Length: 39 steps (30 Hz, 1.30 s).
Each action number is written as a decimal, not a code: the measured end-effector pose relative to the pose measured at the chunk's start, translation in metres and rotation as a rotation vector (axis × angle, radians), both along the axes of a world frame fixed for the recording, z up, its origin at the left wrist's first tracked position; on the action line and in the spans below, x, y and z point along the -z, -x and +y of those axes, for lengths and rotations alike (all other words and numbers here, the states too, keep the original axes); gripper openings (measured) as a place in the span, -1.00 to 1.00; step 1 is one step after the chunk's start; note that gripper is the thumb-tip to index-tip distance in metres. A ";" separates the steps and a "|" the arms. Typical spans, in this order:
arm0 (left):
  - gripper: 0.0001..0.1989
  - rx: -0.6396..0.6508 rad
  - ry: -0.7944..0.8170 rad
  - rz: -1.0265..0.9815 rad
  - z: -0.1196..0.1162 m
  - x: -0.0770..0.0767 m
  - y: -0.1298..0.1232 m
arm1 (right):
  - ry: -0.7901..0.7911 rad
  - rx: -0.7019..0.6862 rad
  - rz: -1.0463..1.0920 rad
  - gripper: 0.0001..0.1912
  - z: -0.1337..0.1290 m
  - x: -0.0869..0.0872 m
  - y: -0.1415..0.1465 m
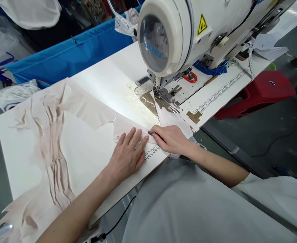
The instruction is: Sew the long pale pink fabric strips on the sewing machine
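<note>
A long strip of pale pink fabric (pixel 131 128) lies across the white table. My left hand (pixel 128 152) presses flat on its near edge, fingers stretched out. My right hand (pixel 170 137) is closed just to the right, with the short tip of a small dark grey metal tool (pixel 150 133) sticking out toward my left fingertips. Most of that tool is hidden in the hand, so its kind does not show. The tip rests at the fabric. Beyond my right hand, a white-pink piece of fabric (pixel 175 119) reaches up to the needle area of the sewing machine (pixel 163 40).
More pink fabric (pixel 54 145) lies bunched in folds at the left. Blue cloth (pixel 82 54) hangs along the table's far edge. Red-handled scissors (pixel 191 77) lie behind the needle. A printed ruler (pixel 220 91) runs along the near edge; a red stool (pixel 260 91) stands at the right.
</note>
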<state>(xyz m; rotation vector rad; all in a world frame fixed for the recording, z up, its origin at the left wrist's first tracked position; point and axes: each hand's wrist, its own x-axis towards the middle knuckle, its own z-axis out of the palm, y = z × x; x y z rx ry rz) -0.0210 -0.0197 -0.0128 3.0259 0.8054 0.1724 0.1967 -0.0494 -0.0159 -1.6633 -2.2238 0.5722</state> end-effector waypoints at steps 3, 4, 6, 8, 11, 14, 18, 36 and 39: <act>-0.55 -0.001 -0.020 0.018 -0.002 -0.001 -0.002 | 0.023 0.009 -0.028 -0.76 0.000 -0.001 0.002; -0.55 -0.001 -0.027 0.022 -0.002 -0.001 -0.002 | 0.030 0.010 -0.042 -0.76 0.000 -0.001 0.003; -0.56 -0.003 -0.035 0.025 -0.002 -0.001 -0.003 | 0.039 0.008 -0.072 -0.77 0.001 -0.001 0.006; -0.56 -0.002 -0.038 0.026 -0.002 -0.001 -0.003 | 0.040 0.005 -0.108 -0.77 0.002 -0.002 0.008; -0.56 -0.006 -0.039 0.034 -0.003 -0.001 -0.003 | 0.045 -0.026 -0.171 -0.77 0.000 -0.007 0.006; -0.57 -0.012 -0.038 0.049 -0.003 -0.003 -0.003 | 0.066 -0.076 -0.226 -0.78 -0.006 -0.016 -0.001; -0.59 -0.016 -0.061 0.040 -0.002 -0.006 -0.006 | 0.098 -0.086 -0.255 -0.78 -0.014 -0.025 -0.012; -0.60 0.073 -0.060 -0.051 -0.010 0.000 -0.019 | 0.067 -0.018 -0.118 -0.77 -0.011 -0.008 -0.011; -0.58 0.061 -0.040 -0.037 -0.010 0.000 -0.020 | 0.086 -0.029 -0.157 -0.77 -0.009 -0.012 -0.008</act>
